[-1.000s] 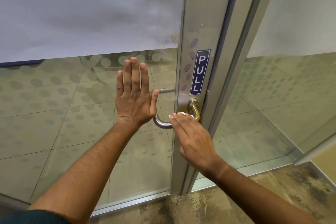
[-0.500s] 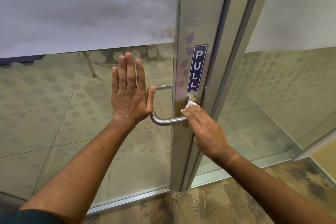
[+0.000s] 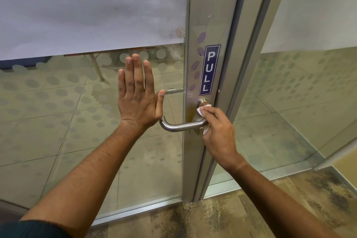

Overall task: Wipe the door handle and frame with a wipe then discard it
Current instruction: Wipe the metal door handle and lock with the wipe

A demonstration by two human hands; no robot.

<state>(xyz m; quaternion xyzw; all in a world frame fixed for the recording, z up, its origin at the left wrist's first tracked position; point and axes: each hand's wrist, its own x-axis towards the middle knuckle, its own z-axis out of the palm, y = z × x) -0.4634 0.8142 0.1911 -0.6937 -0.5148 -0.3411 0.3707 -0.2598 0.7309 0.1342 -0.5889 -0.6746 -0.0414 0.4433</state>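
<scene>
A steel lever door handle (image 3: 179, 126) juts left from the grey metal door frame (image 3: 208, 15) of a glass door. My right hand (image 3: 219, 131) grips a small white wipe (image 3: 201, 110) at the handle's base, by the round lock cylinder (image 3: 203, 101). Bits of the wipe show above and below my fingers. My left hand (image 3: 136, 96) lies flat on the glass (image 3: 58, 121) left of the handle, fingers straight and pointing up.
A blue PULL sticker (image 3: 209, 69) sits on the frame above the handle. Frosted film (image 3: 87, 6) covers the upper glass. A second glass panel (image 3: 299, 92) stands to the right. Mottled brown floor (image 3: 251, 214) lies below.
My right hand slid with the wipe from the handle's bar to its base and now curls round that end. The left hand stayed flat on the glass.
</scene>
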